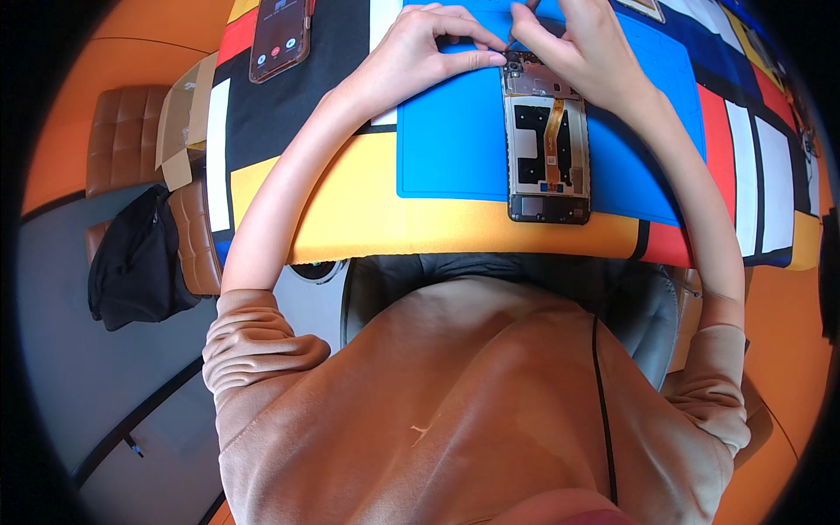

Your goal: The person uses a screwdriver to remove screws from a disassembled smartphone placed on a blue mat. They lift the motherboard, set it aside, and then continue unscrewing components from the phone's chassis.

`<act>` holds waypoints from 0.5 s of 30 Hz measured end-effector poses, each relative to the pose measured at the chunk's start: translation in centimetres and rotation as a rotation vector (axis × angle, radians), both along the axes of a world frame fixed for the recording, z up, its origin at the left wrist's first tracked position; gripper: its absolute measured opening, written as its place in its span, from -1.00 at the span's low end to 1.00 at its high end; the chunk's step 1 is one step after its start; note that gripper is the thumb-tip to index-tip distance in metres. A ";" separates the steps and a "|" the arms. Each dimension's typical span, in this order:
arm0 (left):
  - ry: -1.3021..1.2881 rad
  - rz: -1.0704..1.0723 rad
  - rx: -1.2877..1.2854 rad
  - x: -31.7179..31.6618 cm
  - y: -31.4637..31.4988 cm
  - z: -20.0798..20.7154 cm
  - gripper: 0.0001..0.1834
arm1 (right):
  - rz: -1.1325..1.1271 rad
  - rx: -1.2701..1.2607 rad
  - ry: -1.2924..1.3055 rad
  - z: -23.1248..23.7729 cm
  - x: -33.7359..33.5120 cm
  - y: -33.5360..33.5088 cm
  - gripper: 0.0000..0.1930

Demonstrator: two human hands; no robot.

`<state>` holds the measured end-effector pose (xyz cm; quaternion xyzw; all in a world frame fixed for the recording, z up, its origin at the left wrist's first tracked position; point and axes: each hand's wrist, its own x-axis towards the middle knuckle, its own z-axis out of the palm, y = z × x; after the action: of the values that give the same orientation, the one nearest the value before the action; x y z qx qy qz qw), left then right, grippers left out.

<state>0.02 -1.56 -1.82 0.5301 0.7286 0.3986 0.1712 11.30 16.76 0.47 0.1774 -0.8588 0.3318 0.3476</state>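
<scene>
An opened smartphone (526,144) lies on a blue work mat (451,149), its back cover off. Black and silver inner parts show, with an orange flex cable (552,131) running down the middle. My left hand (429,45) comes in from the left, its thumb and index finger closed together at the phone's top left corner. Over the upper right of the phone, my right hand (584,54) is closed round a thin dark tool (511,40) that slants down to the same corner. The tool's upper part is mostly hidden by the fingers and the picture's edge, so its kind is unclear.
Another phone (280,42) with a lit screen lies at the far left of the colour-block tablecloth (350,192). Part of a device (646,7) shows at the top right. Left of the table are a cardboard box (182,131), a brown padded seat (122,140) and a black bag (136,262).
</scene>
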 end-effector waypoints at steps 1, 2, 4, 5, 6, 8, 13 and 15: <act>0.029 0.000 0.009 0.0 0.0 0.0 -0.77 | 0.032 -0.017 0.051 0.0 -0.2 0.0 -0.73; 0.058 0.000 0.019 0.0 0.0 0.0 -0.76 | 0.034 -0.035 0.022 0.0 -0.1 0.0 -0.73; 0.080 -0.009 0.042 0.0 0.0 -0.1 -0.76 | 0.036 -0.072 -0.038 -0.2 0.1 0.2 -0.73; 0.072 -0.018 0.055 -0.1 0.1 -0.1 -0.76 | 0.005 -0.035 -0.052 -0.2 0.2 0.2 -0.73; 0.064 -0.028 0.068 -0.1 0.1 -0.2 -0.76 | -0.026 0.003 -0.065 -0.2 0.3 0.3 -0.73; 0.096 -0.024 0.074 -0.1 0.1 -0.2 -0.76 | -0.027 0.015 -0.053 -0.2 0.4 0.3 -0.73; 0.062 0.017 -0.027 0.0 0.0 0.0 -0.74 | 0.009 -0.057 -0.088 0.1 0.5 0.2 -0.73; 0.030 0.024 -0.054 0.1 0.0 0.2 -0.74 | -0.030 -0.016 -0.123 0.1 0.8 0.3 -0.73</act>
<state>0.09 -1.56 -1.63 0.5224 0.7480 0.3726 0.1696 12.10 17.04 0.58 0.1408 -0.8785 0.3437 0.3004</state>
